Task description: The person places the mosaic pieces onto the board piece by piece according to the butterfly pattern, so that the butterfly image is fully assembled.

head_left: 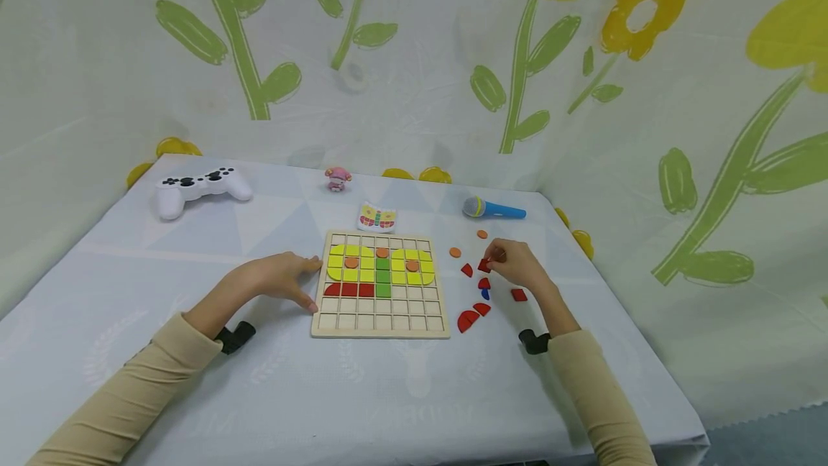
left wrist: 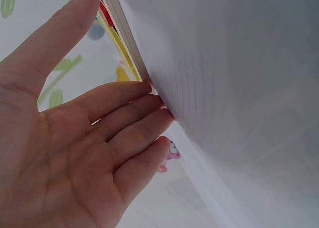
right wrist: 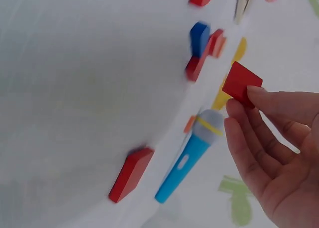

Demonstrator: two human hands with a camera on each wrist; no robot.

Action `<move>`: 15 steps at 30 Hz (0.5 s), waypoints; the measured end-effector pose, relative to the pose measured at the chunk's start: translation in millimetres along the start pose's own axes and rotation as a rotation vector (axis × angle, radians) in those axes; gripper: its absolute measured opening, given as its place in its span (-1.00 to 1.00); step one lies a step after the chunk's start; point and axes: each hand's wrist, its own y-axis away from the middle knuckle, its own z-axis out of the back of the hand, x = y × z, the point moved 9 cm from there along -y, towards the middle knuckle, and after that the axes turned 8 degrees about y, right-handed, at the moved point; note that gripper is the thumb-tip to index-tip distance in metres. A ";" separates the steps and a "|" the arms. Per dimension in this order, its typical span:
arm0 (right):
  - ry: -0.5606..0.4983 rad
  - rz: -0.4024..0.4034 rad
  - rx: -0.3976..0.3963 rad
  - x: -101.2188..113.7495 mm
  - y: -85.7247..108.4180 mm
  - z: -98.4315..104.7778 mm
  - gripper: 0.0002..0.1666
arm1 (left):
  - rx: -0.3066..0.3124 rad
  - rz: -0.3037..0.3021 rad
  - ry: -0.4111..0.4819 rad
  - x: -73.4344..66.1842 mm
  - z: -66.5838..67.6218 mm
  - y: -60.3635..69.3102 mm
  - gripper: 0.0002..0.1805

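A wooden grid board (head_left: 365, 315) lies on the table, holding yellow, orange, green and red tiles in a butterfly-like pattern. At its left edge rests my left hand (head_left: 281, 277), fingers extended and thumb apart; in the left wrist view the fingertips (left wrist: 162, 102) touch the board's side. My right hand (head_left: 517, 262) is right of the board and pinches a red square tile (right wrist: 241, 82) between thumb and fingers, above the table. Around it lie red rounded tiles (head_left: 468, 320), a blue tile (head_left: 485, 294), another red square tile (head_left: 519, 295) and orange round tiles (head_left: 456, 252).
Behind the board lies a small pattern card (head_left: 377, 217) with a butterfly picture. Farther back are a white game controller (head_left: 203, 185), a pink figurine (head_left: 337, 179) and a blue toy microphone (head_left: 494, 208). A flowered cloth (head_left: 414, 92) hangs behind the table.
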 end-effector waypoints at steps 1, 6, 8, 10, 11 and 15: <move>-0.009 0.013 -0.007 4.6 0.9 0.0 -0.90 | -0.001 -0.004 -0.002 -0.1 0.1 -0.1 0.04; -0.066 0.066 -0.026 30.6 5.3 -3.2 -0.85 | -0.006 -0.007 -0.001 -0.2 0.2 -0.3 0.04; -0.088 0.084 -0.033 40.6 6.1 -5.1 -0.84 | -0.008 -0.005 -0.003 -0.2 0.2 -0.5 0.04; -0.108 0.099 -0.038 49.4 6.0 -7.3 -0.85 | -0.009 -0.004 -0.004 -0.2 0.4 -0.5 0.04; -0.112 0.111 -0.041 53.7 5.7 -8.3 -0.85 | -0.009 -0.005 -0.004 -0.3 0.5 -0.5 0.04; -0.130 0.153 -0.029 69.4 4.4 -14.0 -0.87 | -0.009 -0.009 -0.002 -0.8 0.8 -0.4 0.04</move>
